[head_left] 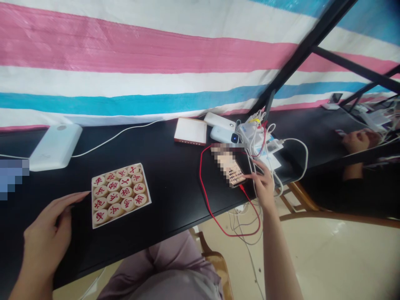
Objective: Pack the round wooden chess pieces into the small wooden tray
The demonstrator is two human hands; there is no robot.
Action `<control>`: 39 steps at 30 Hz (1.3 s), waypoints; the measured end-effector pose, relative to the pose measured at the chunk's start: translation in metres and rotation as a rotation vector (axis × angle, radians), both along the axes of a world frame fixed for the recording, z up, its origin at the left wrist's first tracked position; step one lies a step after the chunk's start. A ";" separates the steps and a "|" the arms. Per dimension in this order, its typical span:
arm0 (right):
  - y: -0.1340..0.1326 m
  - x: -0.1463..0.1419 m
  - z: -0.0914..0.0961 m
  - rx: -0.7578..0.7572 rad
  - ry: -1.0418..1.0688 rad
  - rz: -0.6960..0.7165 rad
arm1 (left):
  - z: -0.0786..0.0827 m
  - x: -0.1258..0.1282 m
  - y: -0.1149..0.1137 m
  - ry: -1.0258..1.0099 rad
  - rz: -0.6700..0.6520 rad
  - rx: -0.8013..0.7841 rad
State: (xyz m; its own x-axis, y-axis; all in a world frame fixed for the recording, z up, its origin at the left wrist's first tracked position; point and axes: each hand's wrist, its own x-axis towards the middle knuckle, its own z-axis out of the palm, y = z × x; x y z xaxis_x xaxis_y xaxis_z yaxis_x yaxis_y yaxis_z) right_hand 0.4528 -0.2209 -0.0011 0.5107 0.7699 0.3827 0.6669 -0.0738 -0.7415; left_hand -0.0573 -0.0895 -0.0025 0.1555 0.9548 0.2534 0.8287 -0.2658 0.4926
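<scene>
My left hand [51, 231] lies flat on the black table [175, 183], fingers stretched out, fingertips just left of a white tray [120, 193] filled with round wooden chess pieces marked in red. My right hand [264, 183] reaches to the right, its index finger touching the lower edge of a phone [233, 168] that lies on the table with a red cable [208, 196] plugged in. Neither hand holds anything.
A white power bank [56, 146] with a white cable sits at the back left. A pink-edged box [190, 131], more power banks and tangled chargers [259, 137] lie behind the phone. Another person's hand [356, 139] rests far right. A wooden chair [306, 208] stands below.
</scene>
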 end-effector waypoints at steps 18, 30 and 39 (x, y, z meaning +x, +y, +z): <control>0.000 0.001 0.000 0.003 0.000 -0.013 | -0.002 0.000 0.000 0.007 0.001 -0.015; -0.001 0.003 -0.002 -0.006 -0.016 -0.015 | -0.002 -0.002 -0.001 0.003 0.003 -0.012; -0.002 0.001 -0.001 0.026 0.010 -0.023 | -0.002 -0.001 -0.001 0.000 0.028 -0.048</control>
